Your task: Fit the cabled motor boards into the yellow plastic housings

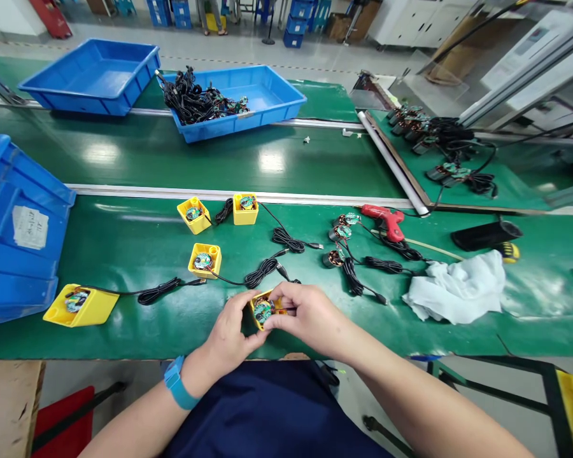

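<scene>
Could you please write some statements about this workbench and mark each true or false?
The left hand holds a yellow cup; the right hand touches it. True.
The teal wristband is on the right wrist. False: the wristband is on the left.
The red glue gun lies left of the white cloth. True.
The black cable heap lies in the left far blue tray. False: it lies in the right-hand far tray.
</scene>
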Demonstrator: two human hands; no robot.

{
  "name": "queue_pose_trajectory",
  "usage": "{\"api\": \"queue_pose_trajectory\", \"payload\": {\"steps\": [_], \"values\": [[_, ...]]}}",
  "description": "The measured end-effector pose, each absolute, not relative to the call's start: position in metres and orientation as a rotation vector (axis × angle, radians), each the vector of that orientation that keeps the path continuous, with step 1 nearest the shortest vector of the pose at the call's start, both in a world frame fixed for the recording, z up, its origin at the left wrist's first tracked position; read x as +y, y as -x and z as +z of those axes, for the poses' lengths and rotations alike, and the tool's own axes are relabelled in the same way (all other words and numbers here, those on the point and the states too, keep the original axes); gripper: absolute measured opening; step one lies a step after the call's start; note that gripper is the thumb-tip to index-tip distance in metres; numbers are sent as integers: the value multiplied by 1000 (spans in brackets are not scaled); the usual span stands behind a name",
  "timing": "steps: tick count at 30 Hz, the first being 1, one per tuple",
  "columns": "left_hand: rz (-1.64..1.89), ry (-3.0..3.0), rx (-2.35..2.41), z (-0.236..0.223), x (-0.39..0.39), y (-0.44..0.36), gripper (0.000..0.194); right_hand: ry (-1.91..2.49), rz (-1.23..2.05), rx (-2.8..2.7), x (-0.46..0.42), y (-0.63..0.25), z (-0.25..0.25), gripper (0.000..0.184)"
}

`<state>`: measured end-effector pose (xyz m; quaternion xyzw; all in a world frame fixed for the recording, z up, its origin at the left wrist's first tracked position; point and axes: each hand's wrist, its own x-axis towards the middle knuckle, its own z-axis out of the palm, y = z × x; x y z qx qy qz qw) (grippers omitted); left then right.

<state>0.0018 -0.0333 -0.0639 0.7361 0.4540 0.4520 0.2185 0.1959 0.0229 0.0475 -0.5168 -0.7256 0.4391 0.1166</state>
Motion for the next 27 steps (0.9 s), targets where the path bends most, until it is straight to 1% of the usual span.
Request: {"api": "queue_pose_trajectory", "payload": {"steps": [2, 4, 7, 10, 11, 13, 16, 19, 22, 25, 27], "values": [[1264, -2033, 1256, -64, -34, -2, 64, 1547, 1271, -2066, 18, -192, 44, 26], [1286, -2030, 1249, -65, -34, -2, 63, 1573, 1185, -2058, 11, -189, 40, 27], [1298, -2026, 1235, -69, -35, -1, 63, 1553, 1076, -2131, 2, -190, 37, 25], [1303, -2023, 1233, -72, -36, -1, 69, 1400, 1052, -2343, 2, -194, 43, 37], [1302, -2029, 1241, -73, -37, 0, 72, 1345, 1046, -2415, 5, -196, 46, 38], [1293, -2049, 1261, -74, -37, 0, 75, 1273, 1056, -2525, 13, -197, 53, 34], [1301, -2060, 1265, -74, -36, 0, 75, 1276, 1131, -2566, 25, -194, 60, 29], [1330, -2064, 1249, -72, -35, -1, 74, 1359, 1207, -2456, 30, -188, 61, 21], [1352, -2052, 1247, -71, -35, -2, 74, 1471, 1360, -2175, 27, -183, 57, 14], [1378, -2011, 1199, -70, -34, -3, 70, 1528, 1513, -1872, 22, -184, 50, 11], [1397, -2021, 1157, -69, -33, -3, 65, 1533, 1589, -1709, 18, -187, 44, 14]]}}
